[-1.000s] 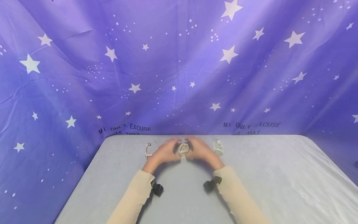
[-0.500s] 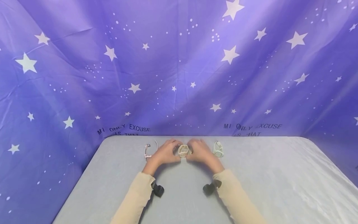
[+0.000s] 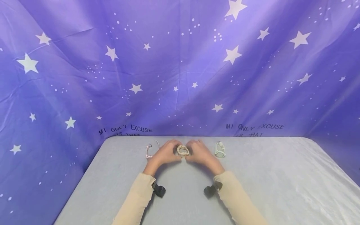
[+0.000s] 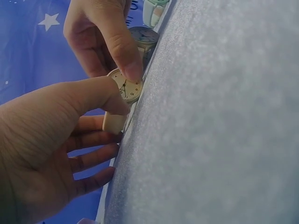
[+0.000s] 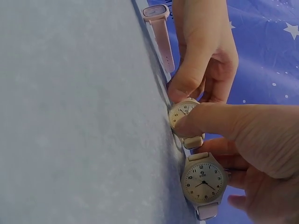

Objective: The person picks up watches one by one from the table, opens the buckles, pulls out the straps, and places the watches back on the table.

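Observation:
A cream wristwatch (image 3: 183, 154) with a round dial stands between both hands near the table's far edge, its strap looped behind. My left hand (image 3: 166, 152) pinches one side of it, thumb at the dial's rim and fingers behind. From the other side my right hand (image 3: 201, 152) grips it, thumb pressed on the dial (image 5: 179, 112). The right hand's other fingers lie behind a second wristwatch (image 5: 204, 184) with a pale dial, which the hand hides in the head view. Part of the strap is covered by the fingers.
To the left on the grey-covered table (image 3: 180, 200) rests a pink wristwatch (image 5: 162, 39) with its strap undone. A pale green wristwatch (image 3: 220, 154) stands on the right. A purple star-printed curtain (image 3: 180, 62) hangs right behind the table's far edge.
Both hands have closed in on the cream wristwatch, which has tilted and looks flatter in the head view. It has shifted slightly left, and the right hand now covers the second wristwatch.

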Demonstrator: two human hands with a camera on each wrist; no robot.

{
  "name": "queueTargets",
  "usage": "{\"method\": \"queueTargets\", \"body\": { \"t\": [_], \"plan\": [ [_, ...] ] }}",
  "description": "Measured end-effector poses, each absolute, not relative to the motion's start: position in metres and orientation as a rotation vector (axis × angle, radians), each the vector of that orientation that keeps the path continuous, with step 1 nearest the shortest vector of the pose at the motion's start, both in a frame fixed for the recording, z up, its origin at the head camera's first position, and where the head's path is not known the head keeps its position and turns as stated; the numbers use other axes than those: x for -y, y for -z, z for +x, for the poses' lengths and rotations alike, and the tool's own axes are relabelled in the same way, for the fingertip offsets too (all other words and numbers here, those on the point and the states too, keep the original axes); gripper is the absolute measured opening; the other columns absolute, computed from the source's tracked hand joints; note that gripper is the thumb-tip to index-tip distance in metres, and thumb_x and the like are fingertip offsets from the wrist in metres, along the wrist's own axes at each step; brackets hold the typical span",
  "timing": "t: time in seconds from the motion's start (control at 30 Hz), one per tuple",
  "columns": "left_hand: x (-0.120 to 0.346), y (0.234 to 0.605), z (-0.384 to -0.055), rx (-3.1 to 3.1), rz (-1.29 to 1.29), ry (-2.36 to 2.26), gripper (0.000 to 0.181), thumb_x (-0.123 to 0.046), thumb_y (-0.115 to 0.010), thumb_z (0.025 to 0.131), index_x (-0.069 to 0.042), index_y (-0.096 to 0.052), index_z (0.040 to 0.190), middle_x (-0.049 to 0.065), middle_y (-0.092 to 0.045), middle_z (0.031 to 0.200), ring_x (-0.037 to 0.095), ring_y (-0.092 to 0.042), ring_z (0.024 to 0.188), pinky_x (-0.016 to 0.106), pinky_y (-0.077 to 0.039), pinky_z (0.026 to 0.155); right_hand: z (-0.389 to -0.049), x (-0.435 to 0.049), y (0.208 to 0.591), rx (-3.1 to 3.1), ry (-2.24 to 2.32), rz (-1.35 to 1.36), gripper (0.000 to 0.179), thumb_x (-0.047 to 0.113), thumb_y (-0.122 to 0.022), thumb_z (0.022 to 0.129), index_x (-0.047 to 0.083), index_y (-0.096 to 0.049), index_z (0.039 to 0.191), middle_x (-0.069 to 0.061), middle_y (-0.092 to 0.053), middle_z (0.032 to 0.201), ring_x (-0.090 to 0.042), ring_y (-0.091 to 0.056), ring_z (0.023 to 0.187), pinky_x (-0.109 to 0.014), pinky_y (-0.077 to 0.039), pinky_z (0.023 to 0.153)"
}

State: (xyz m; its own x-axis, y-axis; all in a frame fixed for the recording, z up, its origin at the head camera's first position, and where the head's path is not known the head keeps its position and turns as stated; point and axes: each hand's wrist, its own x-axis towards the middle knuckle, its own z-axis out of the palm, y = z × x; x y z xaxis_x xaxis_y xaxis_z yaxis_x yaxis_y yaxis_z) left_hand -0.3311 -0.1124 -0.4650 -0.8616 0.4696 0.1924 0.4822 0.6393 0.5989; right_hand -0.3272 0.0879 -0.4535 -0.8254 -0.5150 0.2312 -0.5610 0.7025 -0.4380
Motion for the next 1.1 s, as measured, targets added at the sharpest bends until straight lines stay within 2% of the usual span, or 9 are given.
{"method": "queueTargets", "body": {
  "t": [0.17,0.37,0.47,0.73,0.93,1.1],
  "plan": [
    [0.113,0.468,-0.3346,2.806,-0.822,1.096,0.049,-0.005,-0.08,0.07,-0.002,-0.067,0.117,0.012,-0.07,0.117,0.029,-0.064,0.115,0.046,-0.05,0.108,-0.3275,-0.0876,0.4543,2.794,-0.804,0.885,0.029,0.01,-0.084,0.071,0.003,-0.072,0.097,-0.01,-0.073,0.096,-0.033,-0.068,0.099,-0.071,-0.031,0.116],
    [0.1144,0.4676,-0.3364,2.789,-0.839,1.125,0.05,-0.001,-0.078,0.07,-0.001,-0.067,0.119,0.013,-0.07,0.119,0.03,-0.064,0.115,0.047,-0.05,0.108,-0.3289,-0.0885,0.4527,2.82,-0.844,0.854,0.038,0.013,-0.088,0.074,0.0,-0.072,0.106,-0.013,-0.074,0.104,-0.036,-0.067,0.106,-0.07,-0.026,0.119],
    [0.1156,0.4668,-0.3363,2.77,-0.865,1.145,0.05,0.001,-0.077,0.071,0.0,-0.067,0.119,0.014,-0.07,0.118,0.031,-0.065,0.115,0.047,-0.05,0.108,-0.3294,-0.0895,0.4511,2.81,-0.826,0.879,0.04,0.011,-0.088,0.074,-0.001,-0.072,0.108,-0.014,-0.074,0.107,-0.037,-0.067,0.109,-0.07,-0.027,0.118],
    [0.1179,0.4656,-0.3369,2.748,-0.937,1.162,0.047,0.004,-0.075,0.073,0.002,-0.068,0.119,0.016,-0.071,0.117,0.031,-0.066,0.113,0.047,-0.052,0.106,-0.3288,-0.0918,0.4486,2.81,-0.868,0.902,0.033,0.009,-0.083,0.078,-0.001,-0.073,0.108,-0.014,-0.075,0.107,-0.036,-0.068,0.108,-0.07,-0.025,0.12],
    [0.1202,0.4632,-0.3353,2.752,-0.948,1.205,0.047,0.004,-0.074,0.076,0.003,-0.067,0.123,0.017,-0.071,0.121,0.034,-0.066,0.117,0.048,-0.051,0.108,-0.3286,-0.0917,0.4494,2.788,-0.875,0.881,0.032,0.009,-0.082,0.077,0.0,-0.073,0.107,-0.013,-0.075,0.106,-0.035,-0.067,0.107,-0.069,-0.027,0.12],
    [0.1225,0.4585,-0.3348,2.734,-0.94,1.293,0.047,0.004,-0.074,0.08,0.004,-0.065,0.126,0.019,-0.071,0.123,0.036,-0.066,0.117,0.049,-0.052,0.107,-0.3282,-0.0896,0.4469,2.756,-0.927,0.851,0.034,0.012,-0.082,0.079,0.0,-0.073,0.11,-0.014,-0.076,0.11,-0.035,-0.066,0.116,-0.069,-0.019,0.123]
  ]
}}
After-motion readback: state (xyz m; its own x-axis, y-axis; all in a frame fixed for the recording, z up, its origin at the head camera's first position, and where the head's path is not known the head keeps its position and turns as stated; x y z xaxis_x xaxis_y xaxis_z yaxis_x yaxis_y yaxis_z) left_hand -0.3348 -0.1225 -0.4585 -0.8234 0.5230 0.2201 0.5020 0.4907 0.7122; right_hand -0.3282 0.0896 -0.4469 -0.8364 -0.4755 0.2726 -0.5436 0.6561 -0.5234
